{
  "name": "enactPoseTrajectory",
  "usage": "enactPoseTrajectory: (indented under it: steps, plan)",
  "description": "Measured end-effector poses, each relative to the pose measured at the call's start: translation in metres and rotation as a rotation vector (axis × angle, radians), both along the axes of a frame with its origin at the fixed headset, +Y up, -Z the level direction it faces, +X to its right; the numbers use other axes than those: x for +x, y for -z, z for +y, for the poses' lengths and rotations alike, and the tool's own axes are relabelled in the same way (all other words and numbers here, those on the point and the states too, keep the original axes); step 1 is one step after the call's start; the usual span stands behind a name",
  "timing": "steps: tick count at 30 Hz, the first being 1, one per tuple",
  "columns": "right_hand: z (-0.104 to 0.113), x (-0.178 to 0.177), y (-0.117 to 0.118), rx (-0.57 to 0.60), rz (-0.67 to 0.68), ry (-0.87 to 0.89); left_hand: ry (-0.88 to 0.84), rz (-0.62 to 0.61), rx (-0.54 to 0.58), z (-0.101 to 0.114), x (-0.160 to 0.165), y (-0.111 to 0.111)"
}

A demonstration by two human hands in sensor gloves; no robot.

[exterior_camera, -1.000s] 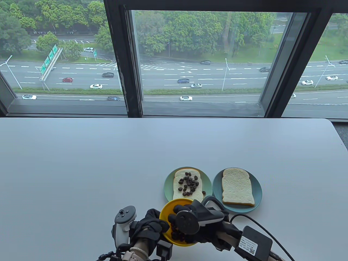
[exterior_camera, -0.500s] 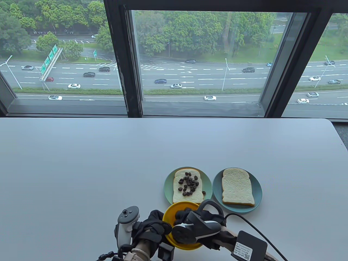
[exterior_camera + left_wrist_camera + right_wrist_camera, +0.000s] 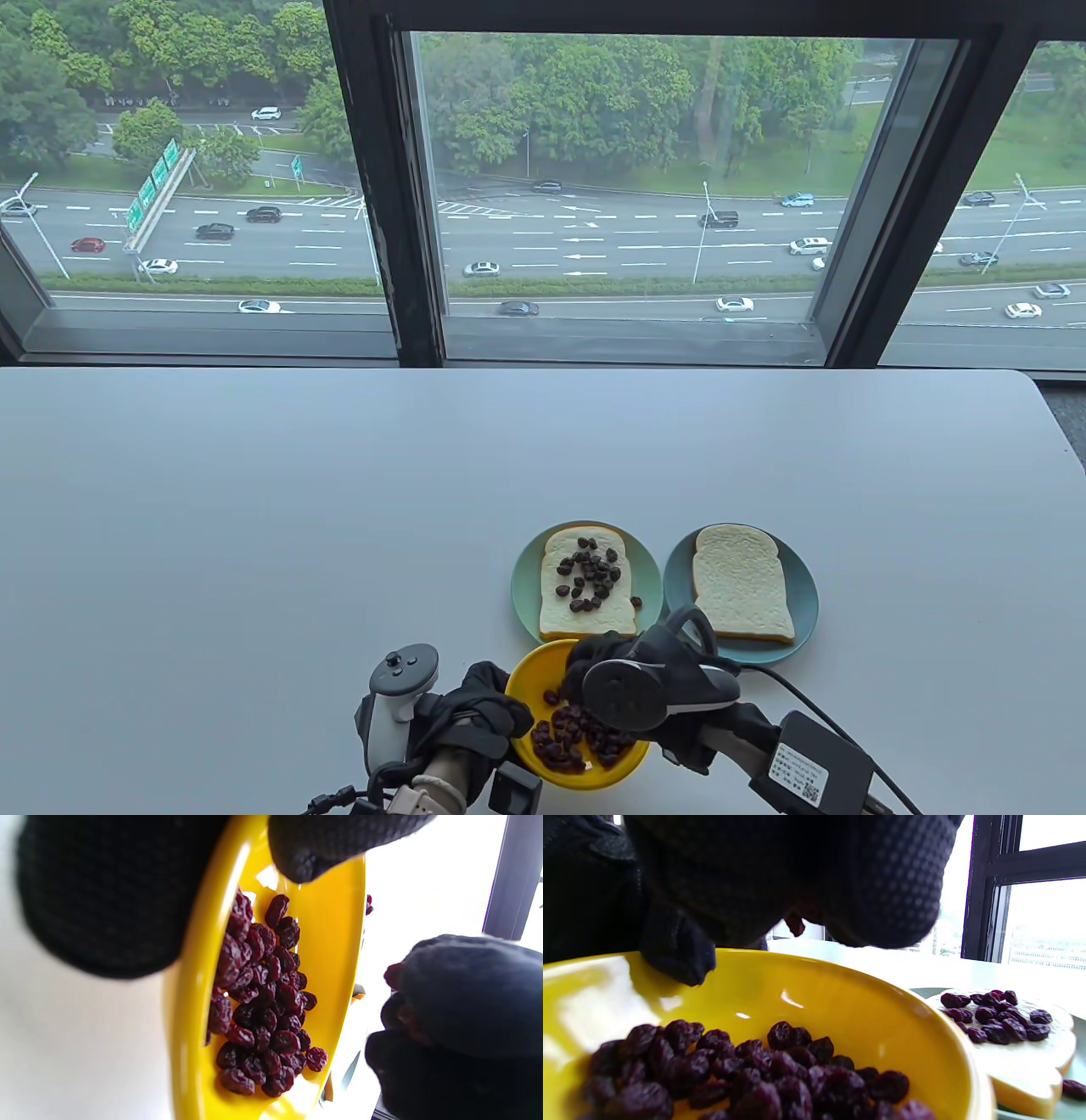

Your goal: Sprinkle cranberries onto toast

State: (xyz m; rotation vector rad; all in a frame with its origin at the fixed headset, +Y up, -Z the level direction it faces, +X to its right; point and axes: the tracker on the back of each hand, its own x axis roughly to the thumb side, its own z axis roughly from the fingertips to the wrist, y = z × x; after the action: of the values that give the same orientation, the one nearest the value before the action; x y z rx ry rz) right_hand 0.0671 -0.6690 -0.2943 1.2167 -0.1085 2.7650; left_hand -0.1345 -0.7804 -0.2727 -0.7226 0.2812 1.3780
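White table [image 3: 254, 509] by window: L toast [image 3: 587, 594] has cranberries [image 3: 588, 574], R toast [image 3: 741, 582] bare, approx half done. Left hand [image 3: 475, 709] grips yellow bowl [image 3: 528, 688]; right hand [image 3: 632, 679] pinches cranberries above it.

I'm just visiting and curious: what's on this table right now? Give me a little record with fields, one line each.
Bowl: yellow bowl of dried cranberries, near the table's front edge
Left hand: grips the bowl's left rim
Right hand: over the bowl, fingers bunched, a few cranberries pinched between them
Left toast: on a green plate, already topped with cranberries
Right toast: on a blue plate, still plain
Stray cranberry: on the left toast's right edge
Table: white, by a window
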Motion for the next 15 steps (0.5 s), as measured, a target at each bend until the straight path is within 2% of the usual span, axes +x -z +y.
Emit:
enactPoseTrajectory:
  steps: [6,12,15]
  plan:
    - [0.005,0.001,0.04,-0.079,-0.102,0.041,-0.015,-0.06,-0.021,-0.002,0.004,0.002]
    - [-0.023,-0.017,0.085,-0.153,-0.154,-0.045,-0.01,-0.106,-0.04,-0.005,0.009,0.001]
    - [-0.038,-0.027,0.098,-0.16,-0.158,-0.105,-0.021,-0.109,-0.041,-0.005,0.009,0.003]
